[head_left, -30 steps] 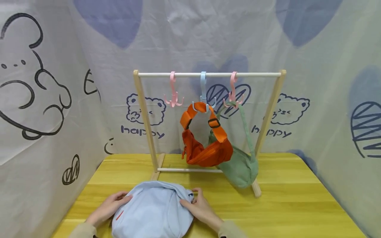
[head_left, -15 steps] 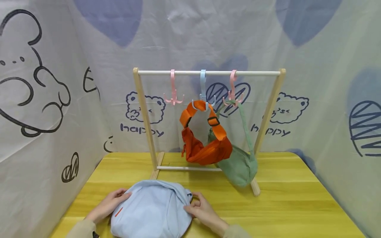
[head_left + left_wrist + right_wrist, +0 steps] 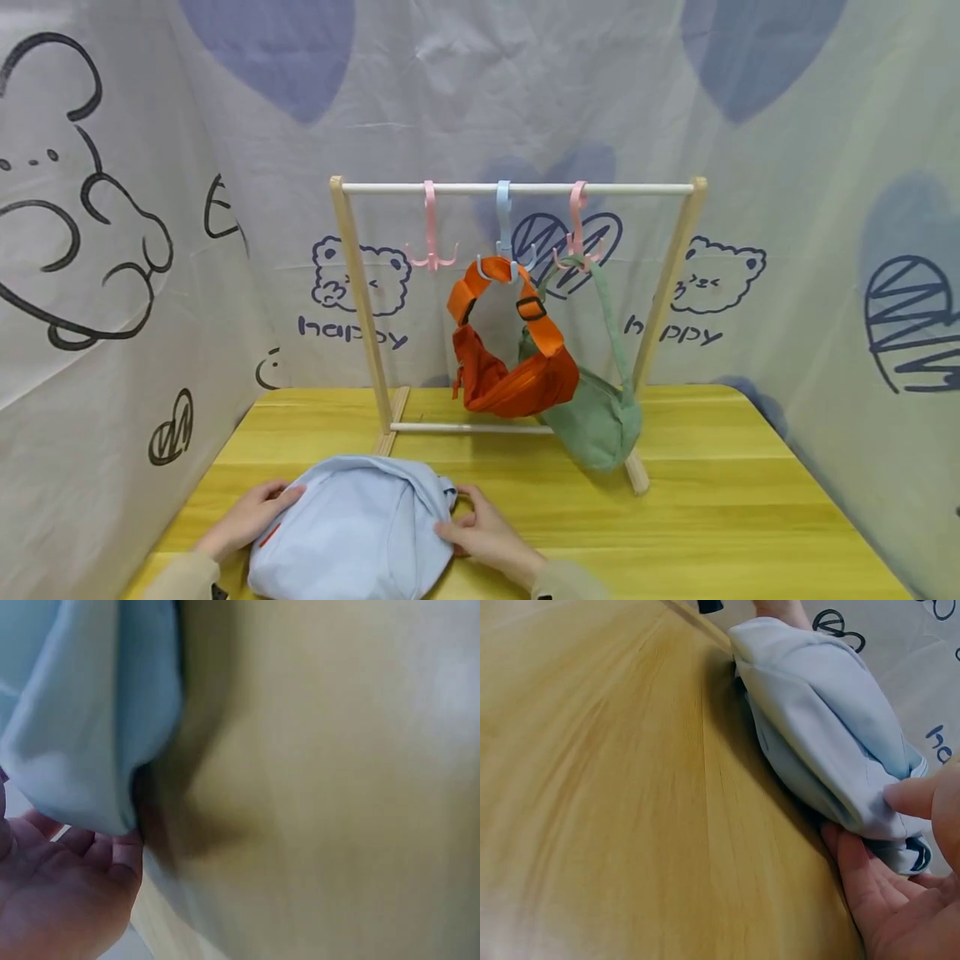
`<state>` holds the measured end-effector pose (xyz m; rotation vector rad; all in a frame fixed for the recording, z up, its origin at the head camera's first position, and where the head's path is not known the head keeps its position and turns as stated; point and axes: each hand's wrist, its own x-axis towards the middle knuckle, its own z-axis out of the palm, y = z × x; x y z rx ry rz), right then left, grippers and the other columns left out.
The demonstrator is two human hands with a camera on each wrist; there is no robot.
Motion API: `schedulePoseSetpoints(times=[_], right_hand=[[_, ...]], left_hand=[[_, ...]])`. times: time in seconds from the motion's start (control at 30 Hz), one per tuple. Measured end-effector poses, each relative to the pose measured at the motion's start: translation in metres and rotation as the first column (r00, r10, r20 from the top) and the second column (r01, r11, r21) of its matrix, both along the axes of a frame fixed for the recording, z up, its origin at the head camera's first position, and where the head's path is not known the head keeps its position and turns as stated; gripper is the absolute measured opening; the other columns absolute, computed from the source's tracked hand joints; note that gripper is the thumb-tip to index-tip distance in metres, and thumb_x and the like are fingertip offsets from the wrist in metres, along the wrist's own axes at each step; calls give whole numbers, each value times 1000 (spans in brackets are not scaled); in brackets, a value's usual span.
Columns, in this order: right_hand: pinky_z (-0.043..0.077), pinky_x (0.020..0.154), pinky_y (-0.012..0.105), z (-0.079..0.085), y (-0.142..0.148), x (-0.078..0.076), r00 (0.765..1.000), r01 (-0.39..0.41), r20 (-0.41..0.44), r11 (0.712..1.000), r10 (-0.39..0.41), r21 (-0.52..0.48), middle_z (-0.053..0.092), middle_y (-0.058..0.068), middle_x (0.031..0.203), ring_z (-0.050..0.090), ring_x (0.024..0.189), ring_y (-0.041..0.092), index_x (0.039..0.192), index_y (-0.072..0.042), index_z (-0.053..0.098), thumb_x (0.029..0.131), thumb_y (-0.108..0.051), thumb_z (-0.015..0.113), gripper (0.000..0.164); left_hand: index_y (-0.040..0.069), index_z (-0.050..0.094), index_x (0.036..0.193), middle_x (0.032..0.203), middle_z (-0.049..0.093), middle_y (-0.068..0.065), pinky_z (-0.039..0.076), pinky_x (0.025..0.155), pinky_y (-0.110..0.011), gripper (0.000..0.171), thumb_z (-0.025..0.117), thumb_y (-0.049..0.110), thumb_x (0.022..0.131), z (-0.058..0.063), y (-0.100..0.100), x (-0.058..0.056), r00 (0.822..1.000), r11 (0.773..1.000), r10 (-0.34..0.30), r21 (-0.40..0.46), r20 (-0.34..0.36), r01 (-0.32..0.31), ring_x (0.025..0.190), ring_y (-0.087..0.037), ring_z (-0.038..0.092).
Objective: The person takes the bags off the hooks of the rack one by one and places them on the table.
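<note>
A light blue fabric bag (image 3: 352,533) with a small red tag on its left part lies at the front of the table in the head view. My left hand (image 3: 251,515) grips its left end, thumb on top. In the left wrist view, the fingers of that hand curl under the cloth edge. Holding the opposite end, my right hand (image 3: 487,533) has its thumb on the upper face. The right wrist view shows fingers (image 3: 855,877) tucked beneath the bag, near a folded strap end (image 3: 911,856).
Behind the bag stands a wooden rack with a white top bar (image 3: 637,189). A pink hook (image 3: 431,225) hangs at left without a bag. An orange waist bag (image 3: 517,383) hangs from the blue hook (image 3: 503,221), and a green bag (image 3: 596,425) from the right pink hook (image 3: 576,218).
Both hands and the light blue bag have shifted left along the table. My right thumb has slid slightly on the cloth. The view itself has turned a little; the hanging bags stay put.
</note>
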<state>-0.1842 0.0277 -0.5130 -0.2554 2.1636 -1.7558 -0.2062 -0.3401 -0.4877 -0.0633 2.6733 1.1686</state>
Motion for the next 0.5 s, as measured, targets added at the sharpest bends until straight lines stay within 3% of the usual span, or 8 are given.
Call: schedulePoseSetpoints(times=[0.13,0.2,0.37,0.5], right_hand=[[56,66,30,2,-6,-2,1000,-18,9,1000,18,6,74,11,88,67,71,15,148,-2,38,92,-21,74,69],[57,66,31,2,-10,-2,999,-21,34,1000,21,-4,75,12,87,67,69,15,148,-2,39,92,-21,74,69],[55,59,26,0,-24,-2,994,-11,113,1000,8,26,72,6,79,64,61,10,133,-5,52,92,-27,74,51],[55,56,24,-1,-35,-2,994,-11,110,1000,8,25,70,5,71,61,55,8,117,-7,56,92,-27,74,37]], left_hand=[[-11,56,129,127,62,-29,48,96,-48,52,45,34,106,6,-5,-2,999,999,-27,-22,21,28,116,-38,60],[-13,54,130,128,60,-31,48,96,-49,52,45,33,106,7,-8,-2,999,999,-37,-29,25,38,117,-40,59],[-9,59,118,114,66,-21,47,83,-35,43,46,30,106,10,-17,3,999,998,-28,-58,14,29,100,-23,60],[-7,60,104,99,65,-15,45,78,-33,38,47,30,105,13,-23,6,1000,994,-18,-111,-9,17,89,-19,56]])
